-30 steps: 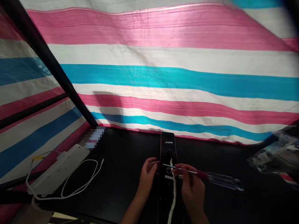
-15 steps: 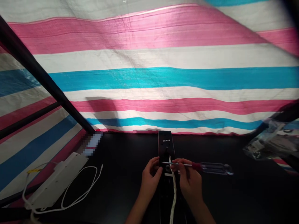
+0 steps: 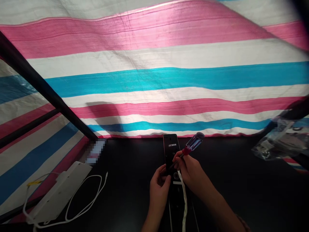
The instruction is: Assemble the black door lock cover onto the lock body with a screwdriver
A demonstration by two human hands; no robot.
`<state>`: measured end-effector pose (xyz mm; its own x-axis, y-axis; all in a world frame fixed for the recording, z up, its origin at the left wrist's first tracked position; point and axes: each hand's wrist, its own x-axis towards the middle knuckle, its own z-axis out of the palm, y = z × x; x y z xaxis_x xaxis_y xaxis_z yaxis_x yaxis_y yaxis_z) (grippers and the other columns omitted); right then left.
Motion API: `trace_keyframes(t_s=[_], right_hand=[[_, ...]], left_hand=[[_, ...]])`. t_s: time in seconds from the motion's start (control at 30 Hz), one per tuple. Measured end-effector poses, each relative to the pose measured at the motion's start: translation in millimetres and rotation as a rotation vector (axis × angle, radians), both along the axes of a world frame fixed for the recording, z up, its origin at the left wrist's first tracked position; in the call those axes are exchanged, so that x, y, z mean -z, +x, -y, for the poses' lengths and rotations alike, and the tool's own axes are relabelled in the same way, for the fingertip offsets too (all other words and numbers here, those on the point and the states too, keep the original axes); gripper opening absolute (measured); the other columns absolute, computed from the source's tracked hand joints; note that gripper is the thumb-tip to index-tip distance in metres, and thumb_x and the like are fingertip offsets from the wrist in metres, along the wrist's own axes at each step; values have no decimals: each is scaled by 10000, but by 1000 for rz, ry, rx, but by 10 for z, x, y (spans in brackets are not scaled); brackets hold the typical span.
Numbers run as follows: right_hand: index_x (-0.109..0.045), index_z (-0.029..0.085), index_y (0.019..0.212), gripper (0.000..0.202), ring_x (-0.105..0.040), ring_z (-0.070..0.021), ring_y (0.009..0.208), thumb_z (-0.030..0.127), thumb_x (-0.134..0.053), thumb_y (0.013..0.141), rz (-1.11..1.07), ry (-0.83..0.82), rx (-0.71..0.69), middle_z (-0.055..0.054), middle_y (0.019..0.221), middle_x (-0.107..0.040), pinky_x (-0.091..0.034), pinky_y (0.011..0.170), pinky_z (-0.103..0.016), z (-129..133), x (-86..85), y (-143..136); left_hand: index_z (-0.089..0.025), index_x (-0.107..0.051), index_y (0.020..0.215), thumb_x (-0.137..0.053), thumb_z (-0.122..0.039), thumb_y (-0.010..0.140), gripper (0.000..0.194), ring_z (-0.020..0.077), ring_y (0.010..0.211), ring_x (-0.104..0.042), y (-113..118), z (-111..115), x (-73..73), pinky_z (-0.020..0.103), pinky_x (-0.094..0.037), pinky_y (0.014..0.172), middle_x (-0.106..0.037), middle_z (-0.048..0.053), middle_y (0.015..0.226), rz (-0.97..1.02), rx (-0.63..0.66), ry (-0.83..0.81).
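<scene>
Our right hand gripped the screwdriver while our bent left hand, grip unclear, likely steadied the black panel.

Head view forward and down, black table close below, striped sheet beyond

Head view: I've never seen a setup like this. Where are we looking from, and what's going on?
There is no machine here, just a person's two bare hands. One camera, worn on the head, looks forward and down. The right hand holds a screwdriver, its handle raised and tilted. The left hand is at the edge of a long black panel on the dark table; a pale cord runs along the panel. At left are a white box and a thin cable; at right, a clear bag. A striped sheet hangs behind.
</scene>
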<state>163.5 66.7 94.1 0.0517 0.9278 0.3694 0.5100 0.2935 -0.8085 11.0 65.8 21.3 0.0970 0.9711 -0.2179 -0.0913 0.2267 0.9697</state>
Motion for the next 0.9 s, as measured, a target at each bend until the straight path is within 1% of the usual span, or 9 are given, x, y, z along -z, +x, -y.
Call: trace_keyframes(t_s=[0.1,0.2,0.33,0.43,0.5,0.6,0.7,0.8,0.9], right_hand=[[-548,214,997,192,-654,-164,691,274,-368,1026,40,-25,-21,-44,840,-665,-531,652,-285,32,-9,-15],[-554,217,1007,194,-652,-173,723,261,-366,1022,112,-55,-77,-47,857,-661,-521,667,-296,55,-83,-27],[-551,219,1028,192,-647,-164,733,274,-367,1033,100,-65,-106,-36,863,-649,-516,681,-294,55,-138,10],[-550,218,1044,191,-643,-150,733,273,-367,1040,43,-84,-111,-33,884,-652,-518,690,-284,57,-89,51],[-551,215,1033,197,-644,-148,733,275,-363,1042,12,-93,-108,-37,887,-657,-521,685,-278,68,-48,61],[-548,212,1023,201,-647,-153,742,277,-359,1044,23,-91,-97,-47,894,-662,-523,690,-282,90,-41,42],[-548,210,1034,190,-652,-169,776,232,-360,1033,129,-112,-135,-60,922,-666,-520,709,-298,112,-105,7],[-550,206,1071,201,-656,-192,830,176,-360,1014,232,-114,-205,-72,956,-666,-522,741,-317,133,-176,-15],[-561,216,1086,180,-661,-198,875,175,-405,1006,235,-113,-244,-69,990,-673,-524,774,-320,151,-196,-25]], left_hand=[[-237,-709,1184,-759,-272,754,434,190,838,-703,-8,17,29,361,-572,878,-732,100,1179,5,-9,18],[-246,-713,1169,-744,-278,774,398,219,939,-701,-16,27,11,375,-556,926,-732,93,1177,-2,18,36],[-254,-729,1116,-715,-277,784,333,216,854,-687,-5,27,-12,345,-573,802,-750,59,1008,-83,58,56],[-249,-732,1104,-709,-265,776,329,213,810,-682,8,24,-11,323,-569,744,-732,36,873,-101,59,54],[-246,-732,1098,-713,-257,769,330,213,816,-684,11,25,-22,315,-567,746,-724,30,849,-87,59,43],[-235,-733,1100,-714,-256,772,329,205,808,-678,6,38,-44,308,-560,745,-728,34,870,-81,62,41],[-210,-738,1105,-713,-275,789,324,203,826,-665,1,65,-26,307,-548,765,-734,53,930,-96,44,65],[-198,-730,1139,-708,-292,814,339,209,881,-661,3,94,50,313,-539,807,-736,74,1024,-92,24,97],[-195,-714,1176,-691,-304,845,349,220,917,-665,16,113,145,329,-535,841,-735,89,1085,-86,26,114]])
